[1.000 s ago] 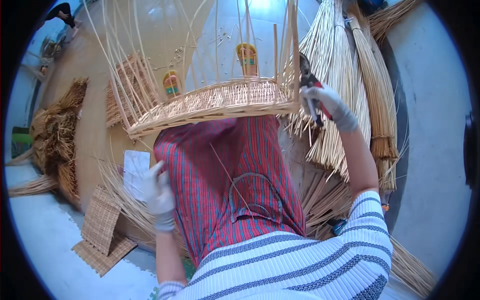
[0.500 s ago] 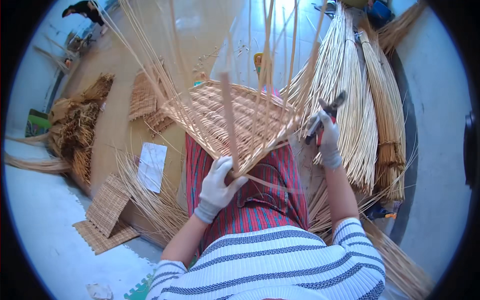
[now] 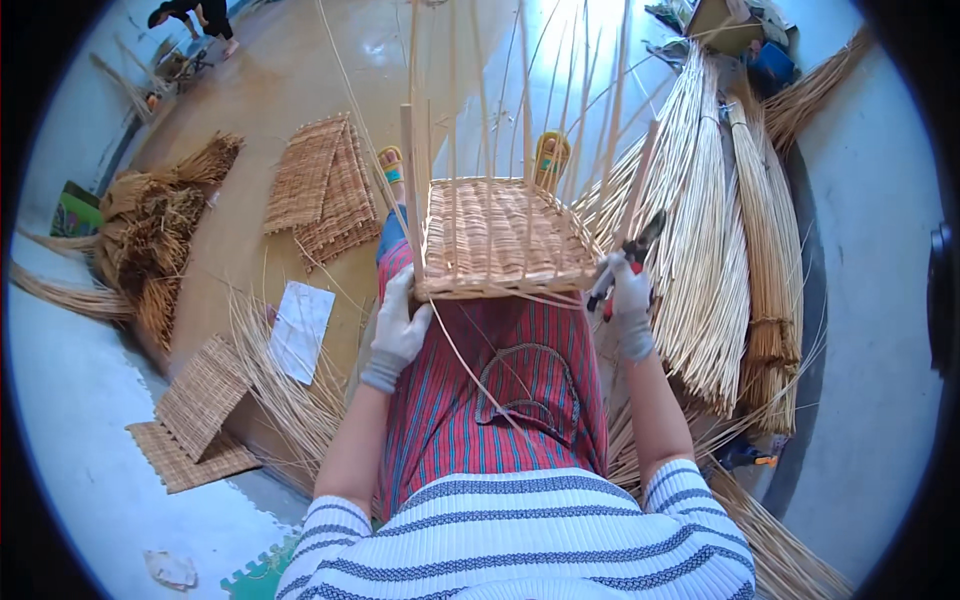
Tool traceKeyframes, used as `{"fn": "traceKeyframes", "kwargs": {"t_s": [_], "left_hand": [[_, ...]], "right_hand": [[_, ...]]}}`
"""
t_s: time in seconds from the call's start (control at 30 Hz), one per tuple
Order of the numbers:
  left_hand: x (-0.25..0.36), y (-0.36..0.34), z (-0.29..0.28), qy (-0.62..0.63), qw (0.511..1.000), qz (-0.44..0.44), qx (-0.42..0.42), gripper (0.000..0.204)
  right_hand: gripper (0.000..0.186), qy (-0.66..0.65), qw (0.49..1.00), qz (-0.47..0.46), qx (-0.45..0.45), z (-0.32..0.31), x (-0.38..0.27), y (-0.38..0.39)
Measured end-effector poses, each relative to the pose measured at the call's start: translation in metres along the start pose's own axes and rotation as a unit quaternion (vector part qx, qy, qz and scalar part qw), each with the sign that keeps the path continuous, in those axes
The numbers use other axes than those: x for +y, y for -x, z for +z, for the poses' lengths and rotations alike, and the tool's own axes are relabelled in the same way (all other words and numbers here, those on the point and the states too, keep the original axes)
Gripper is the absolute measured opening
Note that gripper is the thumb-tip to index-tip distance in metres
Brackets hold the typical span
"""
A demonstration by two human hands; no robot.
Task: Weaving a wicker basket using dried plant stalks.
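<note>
A woven wicker basket base [image 3: 508, 232] rests over my knees, with long upright stakes [image 3: 527, 120] rising from its edges and thicker wooden posts at the corners. My left hand [image 3: 402, 325], in a white glove, grips its near left corner beside one post [image 3: 413, 180]. At the near right corner, my gloved right hand [image 3: 630, 295] is closed around pruning shears [image 3: 650, 232] with dark blades and red showing at the handles. That hand is close against the basket's corner; whether its fingers also pinch the rim is hidden. A loose thin strand [image 3: 462, 355] trails from the near left corner over the red striped cloth on my lap.
Large bundles of pale wicker rods [image 3: 690, 250] lie on the right. Woven panels [image 3: 320, 190] are on the floor ahead left, others [image 3: 205, 395] nearer. Loose rods [image 3: 285, 385], a white sheet [image 3: 302, 330] and a brown fibre pile [image 3: 165, 240] lie left. Another person [image 3: 195, 18] bends far left.
The basket has turned from a slant so its near edge now runs level. My right hand has come in to its right corner with the shears, and my left hand has shifted left and up.
</note>
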State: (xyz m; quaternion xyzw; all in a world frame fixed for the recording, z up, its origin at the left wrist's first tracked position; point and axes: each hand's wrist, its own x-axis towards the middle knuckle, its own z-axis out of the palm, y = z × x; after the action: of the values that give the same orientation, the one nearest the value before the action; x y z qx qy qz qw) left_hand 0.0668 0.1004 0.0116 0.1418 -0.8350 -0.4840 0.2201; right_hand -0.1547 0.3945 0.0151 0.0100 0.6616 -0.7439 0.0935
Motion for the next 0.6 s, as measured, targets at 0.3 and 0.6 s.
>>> {"fn": "traceKeyframes", "kwargs": {"t_s": [0.3, 0.6], "left_hand": [[0.031, -0.026, 0.016, -0.365, 0.919, 0.083, 0.126, 0.084], [0.064, -0.017, 0.104, -0.244, 0.904, 0.310, -0.167, 0.009]], "right_hand": [[0.022, 0.054, 0.996, 0.003, -0.074, 0.034, -0.020, -0.025], [0.072, 0.531, 0.785, -0.320, -0.009, 0.046, -0.043, 0.042]]}}
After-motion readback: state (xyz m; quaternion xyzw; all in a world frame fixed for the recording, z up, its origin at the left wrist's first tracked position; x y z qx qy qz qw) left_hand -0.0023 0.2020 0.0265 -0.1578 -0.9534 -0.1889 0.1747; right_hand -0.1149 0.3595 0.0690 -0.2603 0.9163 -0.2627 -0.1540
